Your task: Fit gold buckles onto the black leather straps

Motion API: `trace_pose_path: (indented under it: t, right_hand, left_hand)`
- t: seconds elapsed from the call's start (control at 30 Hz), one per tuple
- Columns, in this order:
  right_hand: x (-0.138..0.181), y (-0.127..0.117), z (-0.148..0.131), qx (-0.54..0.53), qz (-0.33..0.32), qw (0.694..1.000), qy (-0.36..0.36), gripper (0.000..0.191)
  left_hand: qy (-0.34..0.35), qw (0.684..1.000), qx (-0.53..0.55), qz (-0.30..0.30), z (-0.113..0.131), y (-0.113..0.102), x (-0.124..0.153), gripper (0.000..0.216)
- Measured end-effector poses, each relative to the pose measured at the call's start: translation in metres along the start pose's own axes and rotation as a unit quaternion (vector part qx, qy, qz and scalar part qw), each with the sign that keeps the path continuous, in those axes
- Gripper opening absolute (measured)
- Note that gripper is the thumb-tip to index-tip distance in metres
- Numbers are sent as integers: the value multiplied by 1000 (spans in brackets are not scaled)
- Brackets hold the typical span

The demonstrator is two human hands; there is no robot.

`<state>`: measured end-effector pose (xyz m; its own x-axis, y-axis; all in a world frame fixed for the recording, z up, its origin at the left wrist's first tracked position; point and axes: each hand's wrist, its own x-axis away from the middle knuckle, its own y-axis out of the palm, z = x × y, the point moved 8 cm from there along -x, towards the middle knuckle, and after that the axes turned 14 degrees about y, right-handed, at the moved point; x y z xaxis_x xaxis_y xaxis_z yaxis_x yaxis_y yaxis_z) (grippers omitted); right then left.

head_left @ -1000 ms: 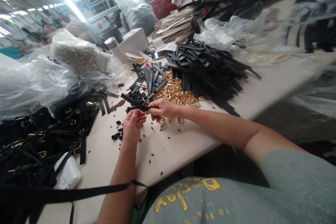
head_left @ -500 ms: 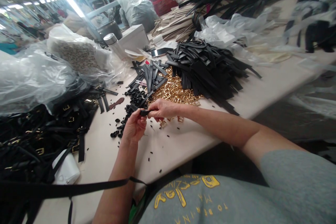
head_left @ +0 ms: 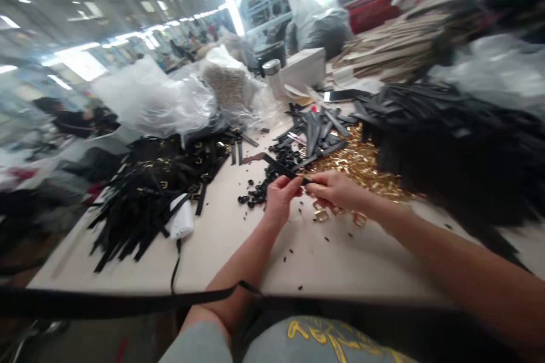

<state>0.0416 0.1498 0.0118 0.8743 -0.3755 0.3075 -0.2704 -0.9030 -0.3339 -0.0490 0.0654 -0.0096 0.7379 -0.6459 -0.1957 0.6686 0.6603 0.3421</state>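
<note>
Between my two hands is a black strap [head_left: 279, 167], its free length pointing up and to the left. My left hand [head_left: 279, 199] pinches it with thumb and fingers. Close beside, the closed fingers of my right hand [head_left: 338, 188] grip its other end; what else may be in them is hidden. Small black loops [head_left: 255, 195] lie heaped just left of and behind my left hand. Behind my right hand spreads a heap of gold buckles [head_left: 361, 161], with a loose gold buckle [head_left: 320, 213] below that hand. Short black strips [head_left: 314, 127] are piled behind the loops.
Straps with buckles [head_left: 140, 193] form a pile at left, beside a white device [head_left: 181, 218] with a cord. At right is a large, blurred pile of black strips [head_left: 451, 153]. Behind stand plastic bags [head_left: 157, 96], a bottle [head_left: 273, 76], a white box [head_left: 304, 68] and a phone [head_left: 347, 95].
My view has turned left, so the table's things appear farther right. More of the black strap now shows, extending up-left beyond my left hand. Both hands still grip it close together.
</note>
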Motion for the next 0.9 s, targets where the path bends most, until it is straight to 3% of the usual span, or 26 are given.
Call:
trace_pose_path:
  t: [0.13,0.47,0.67,0.73,0.8,0.9]
  right_hand:
    - [-7,3,6,-22,-29,999,25,39]
    - [-17,9,27,-72,-25,994,76,53]
    - [-22,11,26,-61,-40,996,46,51]
    - [-21,2,23,-42,3,999,27,49]
    - [-17,-15,19,-9,89,996,-2,43]
    - [-7,-41,11,72,223,970,-60,34]
  left_hand:
    - [31,999,-31,1,5,1,-3,38]
    - [-9,995,-91,-40,-11,-3,-3,56]
    - [-14,995,-73,-59,-7,-1,-7,54]
    - [-10,996,-63,-61,-2,-2,-9,52]
    - [-5,998,-56,-37,4,-12,-12,49]
    - [22,997,-18,72,22,-52,-21,47]
